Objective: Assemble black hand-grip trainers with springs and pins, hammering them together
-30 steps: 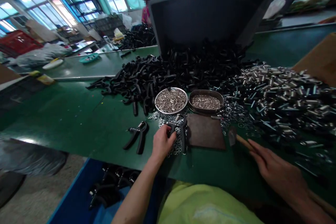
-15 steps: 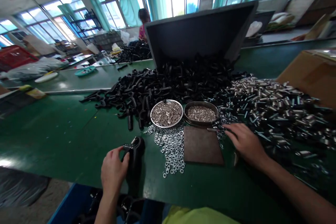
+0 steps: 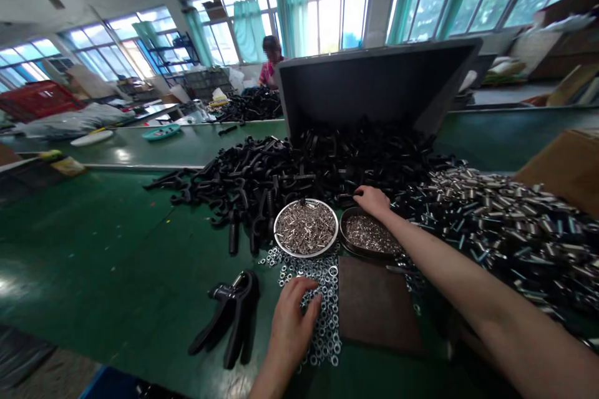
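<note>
My left hand [image 3: 294, 319] hovers at the edge of a spread of small metal nuts [image 3: 325, 324], its thumb and fingers curved and apart with nothing between them. To its left a black spring clamp [image 3: 229, 318] lies on the green table, legs spread, a metal pin near its top. My right hand [image 3: 373, 201] reaches over an oval tin of small metal pieces [image 3: 367, 234] to the front of a heap of black plastic clamp parts [image 3: 262, 168]. Its fingers are bent together there; what they grip is hidden. A round dish of metal pins [image 3: 306, 227] sits between the hands.
A brown square plate [image 3: 377, 302] lies before the oval tin. Metal sleeves and screws [image 3: 524, 218] are heaped at right, by a cardboard box [image 3: 561, 165]. Behind the parts stands a tilted grey bin [image 3: 374, 87]. Another person [image 3: 270, 65] is at the far table.
My left hand has let go of the black spring clamp and moved right to the nuts. My right hand has moved from beside the plate up to the black parts. The view has shifted.
</note>
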The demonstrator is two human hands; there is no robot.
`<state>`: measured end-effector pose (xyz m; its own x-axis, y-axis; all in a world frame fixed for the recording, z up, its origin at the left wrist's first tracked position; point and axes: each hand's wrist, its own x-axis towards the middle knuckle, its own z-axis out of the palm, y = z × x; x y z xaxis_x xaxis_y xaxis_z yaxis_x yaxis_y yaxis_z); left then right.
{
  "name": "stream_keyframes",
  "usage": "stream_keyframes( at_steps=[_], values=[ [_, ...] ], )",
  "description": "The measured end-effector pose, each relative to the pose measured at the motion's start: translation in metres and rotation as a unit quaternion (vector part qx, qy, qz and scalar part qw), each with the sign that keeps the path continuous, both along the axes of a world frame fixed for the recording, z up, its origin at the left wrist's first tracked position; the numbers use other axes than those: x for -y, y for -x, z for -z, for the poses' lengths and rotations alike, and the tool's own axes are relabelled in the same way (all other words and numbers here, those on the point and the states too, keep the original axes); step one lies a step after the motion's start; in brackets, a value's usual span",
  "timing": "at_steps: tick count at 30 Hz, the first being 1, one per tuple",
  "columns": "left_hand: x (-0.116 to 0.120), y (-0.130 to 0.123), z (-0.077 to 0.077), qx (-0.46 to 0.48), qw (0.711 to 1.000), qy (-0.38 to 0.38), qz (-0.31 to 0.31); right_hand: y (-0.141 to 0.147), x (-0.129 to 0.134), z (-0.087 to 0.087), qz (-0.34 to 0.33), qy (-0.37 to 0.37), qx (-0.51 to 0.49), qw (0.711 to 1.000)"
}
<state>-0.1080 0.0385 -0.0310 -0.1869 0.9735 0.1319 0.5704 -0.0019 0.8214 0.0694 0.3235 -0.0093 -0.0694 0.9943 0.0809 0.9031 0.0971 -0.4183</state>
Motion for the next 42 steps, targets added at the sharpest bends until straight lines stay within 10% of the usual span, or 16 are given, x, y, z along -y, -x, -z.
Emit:
stream_keyframes(
  at_steps=[7, 12, 15, 17, 20, 24, 34, 42],
  values=[
    [-0.020, -0.024, -0.001, 0.313, 0.941, 0.124, 0.021, -0.029, 0.078, -0.023, -0.046, -0.095, -0.083, 0.991],
    [-0.029, -0.061, -0.013, 0.600, 0.776, 0.194, 0.001, -0.046, 0.210, -0.008, -0.448, -0.179, -0.001, 0.876],
    [-0.024, -0.072, -0.014, 0.638, 0.737, 0.222, -0.032, -0.068, 0.242, 0.001, -0.525, -0.143, 0.065, 0.837],
    [-0.018, -0.069, -0.010, 0.631, 0.743, 0.217, -0.058, -0.092, 0.228, 0.002, -0.460, -0.102, 0.068, 0.879],
    [-0.005, -0.053, -0.001, 0.587, 0.780, 0.203, -0.072, -0.132, 0.173, 0.000, -0.192, -0.053, 0.074, 0.977],
    [0.014, -0.022, 0.007, 0.483, 0.850, 0.184, -0.097, -0.161, 0.098, 0.002, -0.051, -0.036, 0.095, 0.994],
    [0.043, 0.029, 0.013, 0.192, 0.965, 0.117, -0.134, -0.162, 0.042, 0.032, -0.058, 0.112, 0.142, 0.982],
    [0.013, 0.030, 0.012, -0.136, 0.974, 0.135, -0.125, -0.171, 0.032, 0.044, -0.052, 0.105, 0.130, 0.985]
  ],
)
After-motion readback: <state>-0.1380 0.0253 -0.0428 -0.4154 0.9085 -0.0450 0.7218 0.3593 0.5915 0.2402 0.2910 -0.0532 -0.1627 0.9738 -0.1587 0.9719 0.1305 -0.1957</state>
